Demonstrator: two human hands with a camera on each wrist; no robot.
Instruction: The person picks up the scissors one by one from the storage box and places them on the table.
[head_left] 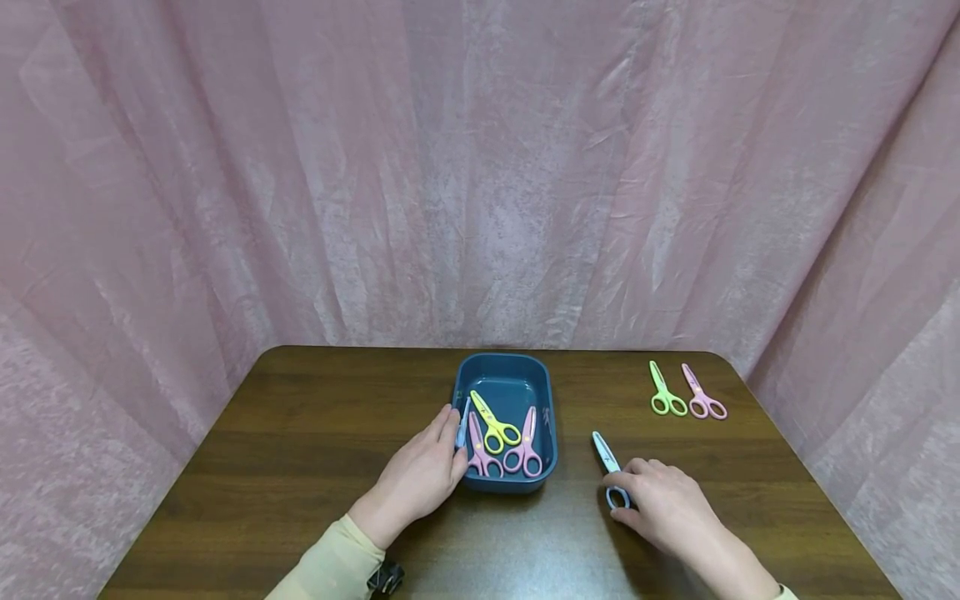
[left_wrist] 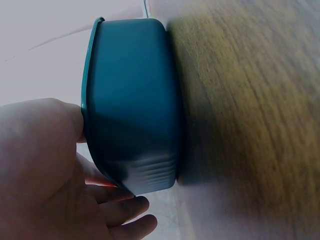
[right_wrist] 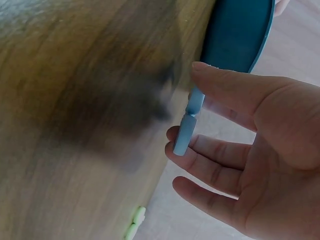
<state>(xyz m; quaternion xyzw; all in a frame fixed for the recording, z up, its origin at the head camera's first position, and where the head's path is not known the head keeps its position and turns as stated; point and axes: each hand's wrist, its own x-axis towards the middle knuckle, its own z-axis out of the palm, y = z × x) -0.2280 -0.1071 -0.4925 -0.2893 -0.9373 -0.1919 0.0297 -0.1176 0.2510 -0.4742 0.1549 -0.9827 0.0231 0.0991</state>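
My right hand (head_left: 663, 504) pinches a pair of light blue scissors (head_left: 605, 451) by the handle loops, thumb on one side and fingertips on the other. The blades point away from me. Seen edge-on, the blue handles (right_wrist: 185, 134) lie between thumb and fingers in the right wrist view. Fairly straight fingers of my left hand (head_left: 422, 473) rest along the left rim of a dark blue bin (head_left: 553, 442), the thumb at its near left corner. Inside lie yellow scissors (head_left: 493, 428), two pink pairs, one being the right-hand pink scissors (head_left: 527, 442), and a blue pair (head_left: 464, 421) against the left wall.
Green scissors (head_left: 664, 392) and pink scissors (head_left: 701, 395) lie side by side at the table's back right. The brown wooden table (head_left: 315, 417) has rounded far corners. Behind it hangs a pink curtain (head_left: 480, 183). A black strap (head_left: 385, 577) shows at my left wrist.
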